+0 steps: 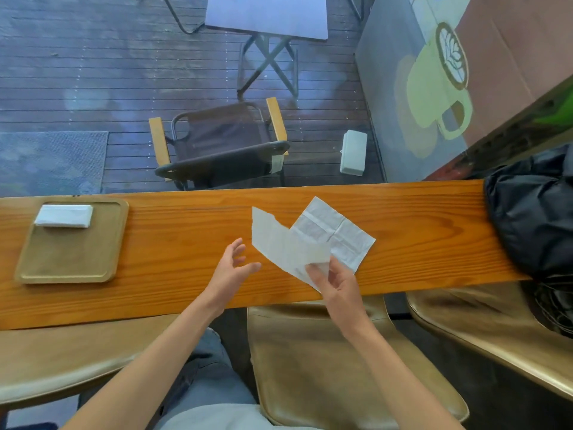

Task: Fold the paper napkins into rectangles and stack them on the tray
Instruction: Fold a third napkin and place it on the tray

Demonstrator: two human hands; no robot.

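1. The right hand (pixel 336 282) pinches the near corner of a paper napkin (pixel 280 242) between thumb and fingers and holds it lifted over the wooden counter (pixel 186 231); the thin paper partly veils the fingertips.
2. The left hand (pixel 231 268) hangs just beside that sheet with fingers spread and loose, gripping nothing and not touching the paper.
3. The held napkin's far edge looks uneven, torn or folded, which cannot be told.
4. A second napkin (pixel 338 232) lies opened flat on the counter, creased into panels; the held sheet covers its near-left corner.
5. Well to the left a wooden tray (pixel 74 256) rests on the counter with a stack of folded napkins (pixel 64 215) at its far edge; how many are in the stack cannot be counted.
6. A black bag (pixel 533 221) sits over the counter's right end, cut off by the frame.
7. Tan seats (pixel 325 361) stand below the counter.
8. Beyond it, blurred by reflections, are a folding chair (pixel 221 144) and a small table (pixel 266 15) on decking.
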